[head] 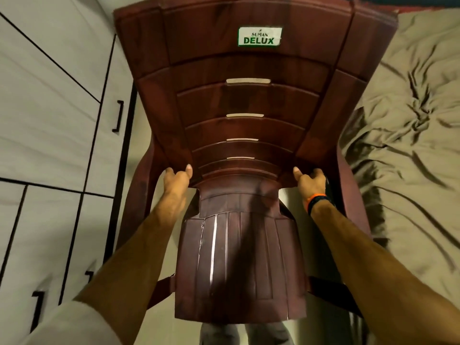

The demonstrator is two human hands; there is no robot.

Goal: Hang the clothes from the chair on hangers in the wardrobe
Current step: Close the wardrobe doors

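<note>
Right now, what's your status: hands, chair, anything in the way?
Left hand and right hand both gripping the chair at its sides. No clothes visible on it. Wardrobe doors closed at left, bed close at right.

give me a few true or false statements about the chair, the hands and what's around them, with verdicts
1. Both hands grip the chair, the left hand and right hand on opposite sides of its backrest. True.
2. Clothes lie draped over the chair. False: its seat and backrest are bare.
3. The sticker on the backrest reads DELUX. True.
4. The wardrobe doors stand open. False: they are closed.
5. A wristband sits on the left wrist. False: it is on the right wrist.
</note>
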